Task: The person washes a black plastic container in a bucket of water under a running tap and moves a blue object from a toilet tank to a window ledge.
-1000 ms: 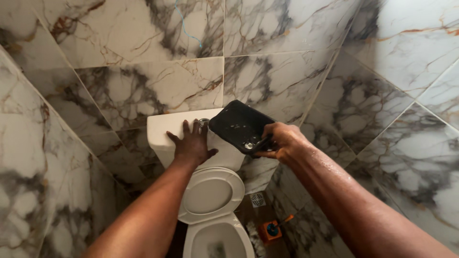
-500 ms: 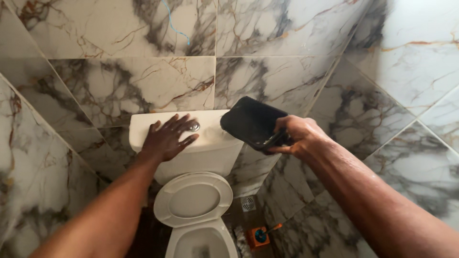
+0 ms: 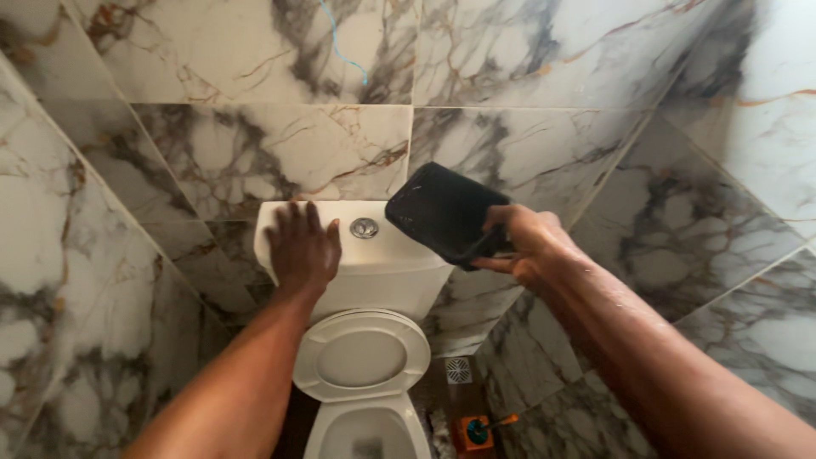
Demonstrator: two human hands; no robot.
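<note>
My left hand lies flat, fingers apart, on the left part of the white toilet cistern lid. A round chrome flush button sits just to the right of that hand. My right hand grips a black rectangular tray-like container by its right edge, holding it tilted above the cistern's right end. The forearm of that hand looks wet.
Below the cistern the toilet's white seat lid stands raised over the bowl. An orange toilet brush holder and a floor drain grate are on the floor to the right. Marble-patterned tiled walls close in on all sides.
My left hand slid leftward along the cistern lid, off the flush button, which now shows. The black container stayed in my right hand above the cistern's right end.
</note>
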